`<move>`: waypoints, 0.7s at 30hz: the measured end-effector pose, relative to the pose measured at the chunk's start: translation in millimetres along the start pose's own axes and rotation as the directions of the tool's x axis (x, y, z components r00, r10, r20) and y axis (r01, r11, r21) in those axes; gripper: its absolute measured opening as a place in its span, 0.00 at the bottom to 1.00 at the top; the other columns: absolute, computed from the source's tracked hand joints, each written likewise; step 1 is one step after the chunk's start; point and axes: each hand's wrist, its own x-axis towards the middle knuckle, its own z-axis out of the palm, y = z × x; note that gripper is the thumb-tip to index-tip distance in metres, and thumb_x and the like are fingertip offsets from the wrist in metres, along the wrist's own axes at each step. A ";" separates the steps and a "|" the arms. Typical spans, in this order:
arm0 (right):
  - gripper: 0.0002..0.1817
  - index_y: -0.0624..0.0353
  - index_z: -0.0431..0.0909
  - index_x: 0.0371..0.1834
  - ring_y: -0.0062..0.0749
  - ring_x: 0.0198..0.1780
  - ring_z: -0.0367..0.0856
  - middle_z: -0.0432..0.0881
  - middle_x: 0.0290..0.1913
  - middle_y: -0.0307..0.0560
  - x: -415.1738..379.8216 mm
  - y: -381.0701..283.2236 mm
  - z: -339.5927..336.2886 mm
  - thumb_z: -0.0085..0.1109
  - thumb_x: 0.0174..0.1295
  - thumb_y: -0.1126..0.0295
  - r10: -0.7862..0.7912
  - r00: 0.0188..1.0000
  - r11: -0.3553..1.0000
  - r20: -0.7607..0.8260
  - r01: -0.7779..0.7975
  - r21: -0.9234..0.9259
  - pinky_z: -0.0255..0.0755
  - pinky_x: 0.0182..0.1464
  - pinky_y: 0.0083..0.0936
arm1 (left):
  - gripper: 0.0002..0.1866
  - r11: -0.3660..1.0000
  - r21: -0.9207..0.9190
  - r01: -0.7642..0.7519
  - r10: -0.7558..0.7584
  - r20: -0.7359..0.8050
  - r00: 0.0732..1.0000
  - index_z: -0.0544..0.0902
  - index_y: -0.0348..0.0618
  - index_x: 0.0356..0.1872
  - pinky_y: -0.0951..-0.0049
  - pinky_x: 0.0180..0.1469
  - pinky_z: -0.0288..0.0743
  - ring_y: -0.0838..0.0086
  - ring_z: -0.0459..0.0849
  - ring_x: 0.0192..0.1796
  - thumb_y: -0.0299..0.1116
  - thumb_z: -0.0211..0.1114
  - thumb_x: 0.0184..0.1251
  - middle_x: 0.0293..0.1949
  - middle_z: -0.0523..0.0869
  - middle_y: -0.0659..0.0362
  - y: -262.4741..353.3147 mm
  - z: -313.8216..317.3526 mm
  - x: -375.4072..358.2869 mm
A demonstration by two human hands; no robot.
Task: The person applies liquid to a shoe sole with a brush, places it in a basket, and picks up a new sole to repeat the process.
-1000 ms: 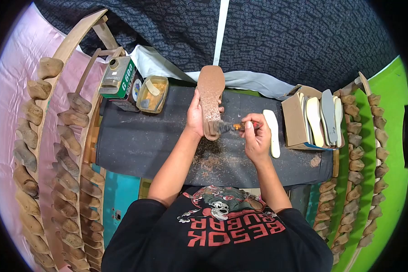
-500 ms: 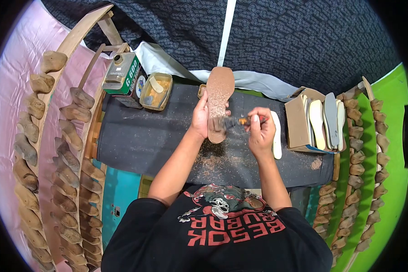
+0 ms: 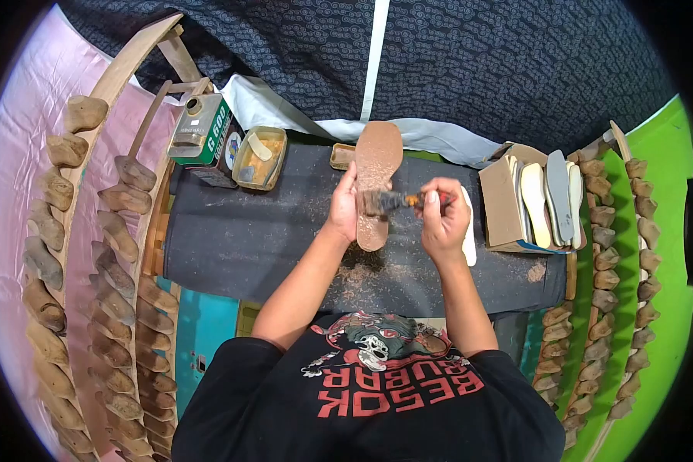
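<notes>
A brown shoe sole (image 3: 379, 146) stands lengthwise over the middle of the table, dusted with fine shavings. My left hand (image 3: 345, 208) grips it by its left edge, thumb along the side and the fingers mostly behind it. In my right hand (image 3: 443, 218) is a brush (image 3: 393, 201) with an orange-and-red handle, the fingers wrapped round the grip. Its dark, worn head lies across the sole's narrow middle, close to my left thumb. Behind my right hand a pale insole (image 3: 469, 239) rests on the table, partly covered.
Shavings litter the dark table cover (image 3: 285, 246). At the back left stand a metal can (image 3: 200, 138) and a glue-stained tub (image 3: 260, 158); a small box (image 3: 343, 156) sits behind the sole. A cardboard box (image 3: 508, 208) of insoles stands right. Racks of wooden shoe lasts (image 3: 115, 235) flank both sides.
The brush head has moved up the sole from near its lower end to the narrow middle. The sole sits slightly lower and further right in view; both hands keep their hold.
</notes>
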 end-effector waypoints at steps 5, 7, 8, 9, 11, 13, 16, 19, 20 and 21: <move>0.03 0.63 0.77 0.40 0.17 0.27 0.77 0.80 0.28 0.39 -30.6 -18.6 -15.6 0.56 0.67 0.76 0.052 0.989 0.996 0.137 -0.043 -0.074 0.71 0.32 0.18 | 0.28 0.988 -0.157 -0.011 0.037 0.164 0.986 0.76 0.44 0.60 0.61 0.46 0.83 0.67 0.84 0.43 0.55 0.40 0.82 0.46 0.84 0.54 13.6 -8.4 2.0; 0.02 0.64 0.78 0.38 0.17 0.26 0.76 0.80 0.27 0.40 -31.0 -21.6 -18.9 0.57 0.66 0.76 0.026 0.994 0.995 0.102 -0.016 -0.100 0.71 0.32 0.17 | 0.28 0.987 -0.161 -0.006 0.030 0.146 0.989 0.76 0.43 0.61 0.62 0.45 0.83 0.66 0.84 0.43 0.55 0.39 0.82 0.46 0.84 0.53 15.2 -8.1 1.4; 0.02 0.64 0.78 0.37 0.17 0.26 0.76 0.80 0.27 0.39 -28.7 -25.1 -22.0 0.57 0.66 0.76 0.017 0.995 0.994 0.099 -0.007 -0.111 0.71 0.32 0.17 | 0.28 0.981 -0.193 -0.005 0.043 0.193 0.980 0.76 0.43 0.61 0.61 0.45 0.83 0.66 0.84 0.43 0.55 0.39 0.83 0.46 0.84 0.53 15.4 -8.6 2.1; 0.02 0.64 0.78 0.37 0.17 0.26 0.76 0.80 0.27 0.39 -27.2 -26.8 -25.4 0.57 0.66 0.76 0.010 0.996 0.993 0.093 0.002 -0.122 0.71 0.32 0.17 | 0.28 0.975 -0.224 0.000 0.056 0.241 0.969 0.76 0.43 0.61 0.61 0.45 0.83 0.66 0.84 0.43 0.55 0.39 0.83 0.46 0.84 0.53 15.2 -7.5 2.7; 0.03 0.64 0.78 0.38 0.17 0.27 0.76 0.81 0.29 0.39 -26.1 -25.1 -28.6 0.57 0.66 0.76 0.033 0.996 0.992 0.078 -0.023 -0.123 0.71 0.32 0.17 | 0.28 0.978 -0.210 -0.010 0.059 0.229 0.972 0.76 0.43 0.61 0.61 0.45 0.83 0.66 0.84 0.43 0.55 0.39 0.83 0.45 0.84 0.53 12.8 -4.4 4.0; 0.03 0.65 0.78 0.38 0.17 0.26 0.76 0.81 0.30 0.40 -24.1 -28.8 -24.5 0.57 0.66 0.77 -0.024 1.000 0.993 0.019 0.026 -0.116 0.71 0.31 0.18 | 0.29 0.980 -0.197 -0.024 0.067 0.216 0.974 0.75 0.43 0.61 0.61 0.45 0.83 0.66 0.84 0.43 0.56 0.39 0.83 0.45 0.84 0.53 11.1 4.7 2.6; 0.03 0.65 0.78 0.39 0.18 0.26 0.77 0.82 0.31 0.40 -26.3 -30.4 -23.5 0.58 0.66 0.77 -0.045 0.997 0.991 0.056 0.051 -0.120 0.72 0.31 0.18 | 0.30 0.974 -0.225 -0.017 0.055 0.166 0.985 0.75 0.43 0.61 0.62 0.45 0.83 0.66 0.84 0.42 0.57 0.38 0.82 0.44 0.84 0.52 7.5 13.4 1.8; 0.03 0.65 0.78 0.39 0.18 0.27 0.78 0.83 0.31 0.41 -26.0 -30.3 -29.0 0.59 0.65 0.77 -0.046 0.995 0.986 0.094 0.060 -0.154 0.73 0.31 0.17 | 0.30 0.978 -0.204 -0.032 0.071 0.187 0.980 0.75 0.43 0.61 0.62 0.45 0.83 0.66 0.83 0.42 0.57 0.38 0.82 0.44 0.84 0.52 7.2 6.2 3.4; 0.03 0.65 0.78 0.39 0.18 0.26 0.78 0.82 0.31 0.41 -25.8 -31.4 -31.7 0.59 0.65 0.77 -0.069 0.995 0.981 0.077 0.082 -0.176 0.73 0.31 0.17 | 0.30 0.980 -0.196 -0.021 0.063 0.210 0.976 0.75 0.42 0.61 0.61 0.45 0.83 0.66 0.83 0.42 0.57 0.38 0.82 0.44 0.84 0.52 7.7 2.4 3.0; 0.02 0.65 0.78 0.38 0.17 0.26 0.78 0.82 0.30 0.40 -25.6 -32.8 -33.3 0.59 0.65 0.77 -0.093 0.994 0.975 0.061 0.104 -0.199 0.73 0.31 0.17 | 0.30 0.982 -0.188 -0.011 0.055 0.232 0.971 0.75 0.42 0.61 0.61 0.45 0.83 0.66 0.83 0.42 0.57 0.38 0.82 0.44 0.84 0.53 9.3 3.2 1.3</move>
